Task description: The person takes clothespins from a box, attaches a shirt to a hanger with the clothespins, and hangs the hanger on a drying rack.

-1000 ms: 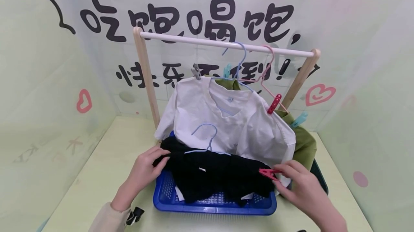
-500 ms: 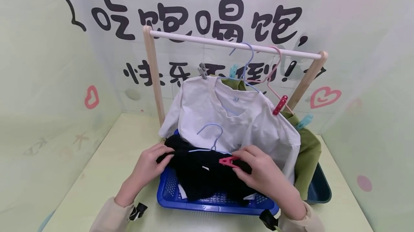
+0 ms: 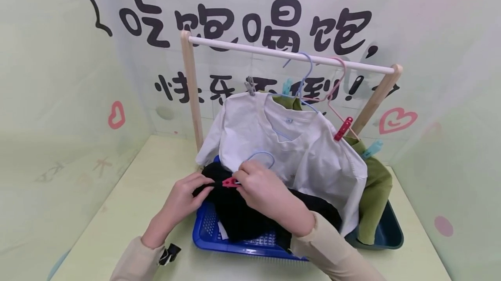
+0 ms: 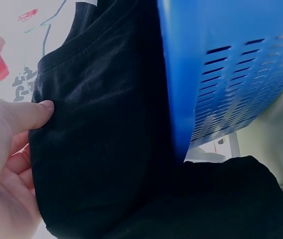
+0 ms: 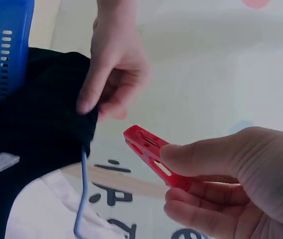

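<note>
A black garment (image 3: 242, 218) lies over a blue plastic basket (image 3: 223, 247), with a blue wire hanger (image 3: 263, 153) in its neck. My left hand (image 3: 184, 196) pinches its left shoulder edge between thumb and fingers; the left wrist view shows the thumb on the black cloth (image 4: 96, 124). In my right hand (image 3: 270, 196) I hold a red clothespin (image 5: 148, 154) between thumb and fingers, its tip pointing at that shoulder. Both wrist views show a gap between pin and cloth. My right hand and forearm cover part of the garment and hanger.
Behind, a white shirt (image 3: 250, 137) on a blue hanger and a green garment (image 3: 377, 194) on a pink hanger hang from a rail (image 3: 250, 49), with clothespins on their shoulders. A dark green bin (image 3: 395, 233) stands at the right beneath them.
My right hand has carried the red clothespin leftward across the black garment, from its right shoulder to near my left fingers. My left hand keeps its pinch. The head view has shifted slightly.
</note>
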Demonstrator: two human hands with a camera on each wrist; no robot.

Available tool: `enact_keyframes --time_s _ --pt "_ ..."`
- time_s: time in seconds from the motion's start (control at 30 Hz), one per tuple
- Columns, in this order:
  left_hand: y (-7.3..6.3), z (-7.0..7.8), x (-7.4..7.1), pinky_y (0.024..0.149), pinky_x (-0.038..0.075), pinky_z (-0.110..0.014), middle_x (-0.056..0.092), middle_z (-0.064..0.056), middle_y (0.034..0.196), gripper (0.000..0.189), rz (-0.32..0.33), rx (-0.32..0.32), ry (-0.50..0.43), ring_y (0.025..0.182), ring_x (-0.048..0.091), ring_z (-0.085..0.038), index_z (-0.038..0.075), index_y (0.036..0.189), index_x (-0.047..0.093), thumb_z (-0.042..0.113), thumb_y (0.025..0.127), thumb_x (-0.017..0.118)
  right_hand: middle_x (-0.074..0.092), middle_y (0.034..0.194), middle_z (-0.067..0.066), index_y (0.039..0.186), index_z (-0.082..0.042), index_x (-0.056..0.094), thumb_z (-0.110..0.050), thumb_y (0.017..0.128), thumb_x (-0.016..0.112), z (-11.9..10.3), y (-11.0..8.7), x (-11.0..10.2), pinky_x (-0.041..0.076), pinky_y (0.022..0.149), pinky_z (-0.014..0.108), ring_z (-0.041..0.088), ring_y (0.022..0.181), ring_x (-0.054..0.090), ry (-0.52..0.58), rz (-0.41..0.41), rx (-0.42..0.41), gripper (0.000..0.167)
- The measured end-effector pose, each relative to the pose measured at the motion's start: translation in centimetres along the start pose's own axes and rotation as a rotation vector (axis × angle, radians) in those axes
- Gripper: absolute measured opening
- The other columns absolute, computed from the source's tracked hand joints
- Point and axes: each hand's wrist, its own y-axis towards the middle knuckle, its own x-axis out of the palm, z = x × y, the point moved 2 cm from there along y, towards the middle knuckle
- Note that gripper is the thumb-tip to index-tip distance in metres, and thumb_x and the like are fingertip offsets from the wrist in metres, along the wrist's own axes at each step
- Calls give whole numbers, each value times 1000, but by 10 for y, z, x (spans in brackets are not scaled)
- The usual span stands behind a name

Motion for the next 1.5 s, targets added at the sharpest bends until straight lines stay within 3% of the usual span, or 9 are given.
enact_keyframes --time_s 0.33,0.67,0.8,0.93,0.97,1.03,1.13,1.27,1.5 --pt "3 5 -1 62 51 -25 64 -4 83 24 -1 13 -11 72 61 -14 2 85 69 -9 65 77 55 77 3 79 -9 67 -4 69 75 -13 21 14 46 51 21 17 71 51 -241 -183 -20 14" --pt "2 8 -2 61 51 -27 64 -3 82 24 19 60 -2 71 61 -14 2 84 69 -9 65 77 59 78 1 79 -17 70 -15 76 74 -21 37 20 47 53 20 16 70 54 -353 -241 -62 5" --pt "2 7 -2 61 49 -25 63 -3 80 8 16 80 10 69 58 -13 3 82 67 10 85 69 59 75 -1 71 -23 69 -11 84 66 -25 44 23 47 52 20 15 68 54 -391 -228 -87 18" --pt "2 7 -3 58 45 -24 59 -2 77 43 40 94 35 64 53 -12 3 77 65 31 99 41 58 73 -2 69 -27 68 -12 86 62 -32 49 25 46 50 20 14 67 53 -415 -222 -123 24" --pt "2 7 -3 57 44 -24 58 -2 77 42 50 99 36 63 52 -12 3 77 64 30 99 42 58 73 -2 69 -28 68 -12 86 62 -34 50 25 47 50 20 14 67 53 -418 -224 -126 24" --pt "2 7 -3 56 43 -24 57 -2 76 31 59 107 38 62 51 -12 2 76 64 21 96 50 58 72 -3 69 -29 68 -13 86 63 -36 51 26 47 51 21 14 66 54 -433 -223 -130 24" --pt "2 7 -3 53 41 -24 55 -2 75 4 59 110 47 60 48 -12 2 75 62 0 79 61 59 71 -5 71 -30 69 -13 85 63 -39 53 29 46 55 21 12 65 54 -457 -208 -144 23" --pt "1 6 -2 51 40 -24 55 -3 74 26 63 89 74 58 47 -10 2 76 61 -16 57 63 60 69 -7 71 -31 69 -12 85 61 -44 53 37 43 59 22 9 64 54 -518 -160 -191 25" --pt "-2 4 -2 51 43 -27 61 -9 80 34 68 95 93 59 53 -15 -3 82 64 -18 52 61 60 73 -6 68 -31 67 -10 84 60 -48 56 44 45 62 22 9 68 54 -494 -147 -186 27"
